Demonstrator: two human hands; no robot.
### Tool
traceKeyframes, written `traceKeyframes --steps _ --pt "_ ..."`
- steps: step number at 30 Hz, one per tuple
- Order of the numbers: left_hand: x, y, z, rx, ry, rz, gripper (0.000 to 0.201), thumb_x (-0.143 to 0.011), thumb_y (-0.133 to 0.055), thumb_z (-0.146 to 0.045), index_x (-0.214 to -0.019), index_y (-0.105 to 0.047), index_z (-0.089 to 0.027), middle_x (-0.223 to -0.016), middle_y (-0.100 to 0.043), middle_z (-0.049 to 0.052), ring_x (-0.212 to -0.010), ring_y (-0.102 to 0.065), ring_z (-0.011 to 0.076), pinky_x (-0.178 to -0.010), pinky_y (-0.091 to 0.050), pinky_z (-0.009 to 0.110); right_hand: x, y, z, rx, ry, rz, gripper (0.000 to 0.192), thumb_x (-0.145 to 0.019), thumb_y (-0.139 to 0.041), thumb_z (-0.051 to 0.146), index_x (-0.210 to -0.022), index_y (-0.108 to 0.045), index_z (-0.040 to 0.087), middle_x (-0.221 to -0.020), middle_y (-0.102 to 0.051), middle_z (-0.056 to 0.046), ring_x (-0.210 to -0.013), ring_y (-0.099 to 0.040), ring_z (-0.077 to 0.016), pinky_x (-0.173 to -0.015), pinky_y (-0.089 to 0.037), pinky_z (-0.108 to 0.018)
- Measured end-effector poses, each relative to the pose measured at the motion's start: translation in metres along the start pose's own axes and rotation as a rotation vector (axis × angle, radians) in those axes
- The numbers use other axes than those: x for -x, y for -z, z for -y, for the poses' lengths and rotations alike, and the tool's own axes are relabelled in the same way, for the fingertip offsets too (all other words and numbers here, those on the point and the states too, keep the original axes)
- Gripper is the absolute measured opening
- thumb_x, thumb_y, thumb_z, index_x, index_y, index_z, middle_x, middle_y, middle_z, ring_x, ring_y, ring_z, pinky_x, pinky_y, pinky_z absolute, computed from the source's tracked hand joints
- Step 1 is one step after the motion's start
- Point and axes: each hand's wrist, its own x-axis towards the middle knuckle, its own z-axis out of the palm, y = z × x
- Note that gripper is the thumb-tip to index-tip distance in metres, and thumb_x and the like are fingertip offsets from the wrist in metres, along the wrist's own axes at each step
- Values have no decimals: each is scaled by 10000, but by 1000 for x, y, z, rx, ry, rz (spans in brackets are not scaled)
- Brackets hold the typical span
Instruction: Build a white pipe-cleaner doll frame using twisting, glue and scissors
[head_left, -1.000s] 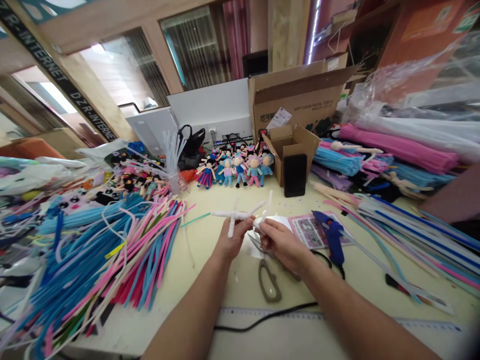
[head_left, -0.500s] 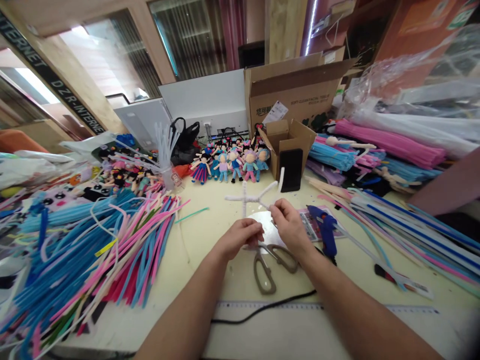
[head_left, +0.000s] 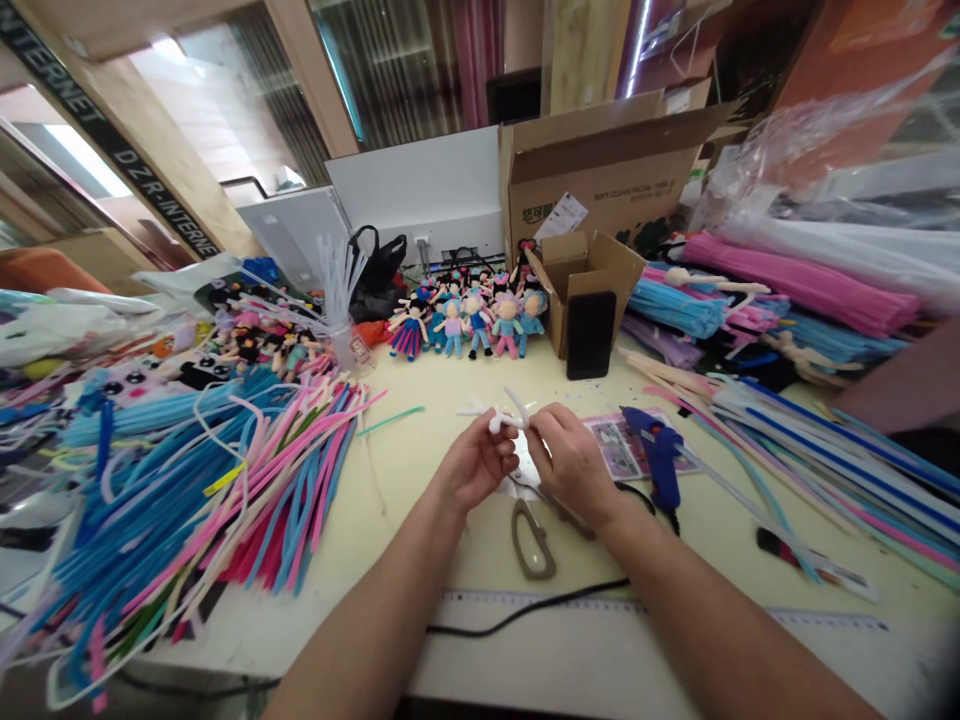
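White pipe-cleaner figure [head_left: 499, 414] is pinched above the desk [head_left: 420, 480] between the left hand [head_left: 476, 465] and right hand [head_left: 570, 462], fingers of both closed on it, seemingly so its stems can be bent. Scissors [head_left: 534, 535] and a blue glue gun [head_left: 656, 455] lie just beside. Heaped coloured pipe cleaners [head_left: 195, 500], finished dolls [head_left: 472, 320] and cardboard boxes [head_left: 600, 190] crowd the cluttered workroom.

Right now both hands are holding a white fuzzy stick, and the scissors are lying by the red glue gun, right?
Not quite: the glue gun is blue, not red. The head view shows the left hand and right hand pinching the white fuzzy stick, with the scissors on the table nearby.
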Motion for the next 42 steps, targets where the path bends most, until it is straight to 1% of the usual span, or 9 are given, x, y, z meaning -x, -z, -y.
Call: traceKeyframes --steps 3,12,17,22,26,30,33,38,42 --pt "0 1 -2 -53 -20 -27 114 -741 -617 -242 -760 -616 -130 -664 -612 16 -518 -495 63 -521 -420 194 -1 -1 -1 3 -24 5 179 -913 -385 197 -761 -477 201 -777 -491 -60 -765 -463 -199 -709 -364 -318" --pt "-2 7 -7 -237 -159 -40 161 -649 -671 -224 -772 -634 -128 -617 -603 15 -568 -533 100 -587 -430 228 -2 -3 0 -185 -160 3 140 -890 -411 203 -759 -461 208 -777 -506 -38 -751 -473 -181 -687 -355 -304" --pt "1 9 -13 -408 -266 31 181 -668 -671 -236 -807 -652 -121 -662 -607 28 -619 -541 118 -613 -420 238 -5 -4 0 -418 -388 31 189 -868 -422 274 -689 -438 214 -647 -475 13 -639 -443 -151 -586 -324 -278" --pt "6 10 -18 -514 -298 63 180 -668 -680 -221 -812 -658 -115 -681 -609 36 -656 -551 132 -630 -417 243 -7 -7 -1 -802 -663 169 247 -824 -468 364 -637 -425 209 -524 -422 57 -513 -386 -113 -508 -292 -253" --pt "4 9 -14 -484 -312 53 201 -666 -692 -231 -831 -661 -120 -674 -609 30 -651 -551 127 -632 -421 242 -5 -11 1 -1025 -721 128 242 -786 -517 378 -644 -421 207 -503 -405 69 -481 -352 -98 -484 -266 -242" --pt "-1 3 -1 -339 -270 -24 290 -662 -722 -333 -869 -650 -142 -678 -612 21 -627 -545 113 -600 -428 238 -4 -14 1 -919 -680 5 237 -783 -521 364 -641 -406 212 -530 -400 65 -507 -354 -105 -503 -286 -246" --pt "-4 1 4 -325 -259 -63 282 -637 -749 -333 -818 -639 -147 -689 -609 13 -619 -536 100 -579 -414 222 -4 -14 0 -764 -608 -36 214 -803 -500 339 -654 -410 214 -567 -390 55 -544 -360 -117 -520 -295 -253" --pt "-7 4 1 -441 -346 -121 246 -595 -765 -296 -760 -670 -139 -648 -596 1 -599 -503 93 -588 -386 224 -3 -12 -1 -544 -463 -36 224 -840 -465 314 -648 -413 211 -608 -396 43 -596 -377 -128 -560 -295 -263" --pt "-7 9 -3 -539 -402 -95 192 -623 -744 -273 -762 -690 -152 -682 -610 3 -643 -509 102 -629 -383 230 -4 -10 -3 -600 -532 27 258 -843 -460 345 -629 -416 207 -572 -394 47 -564 -380 -120 -539 -292 -260"
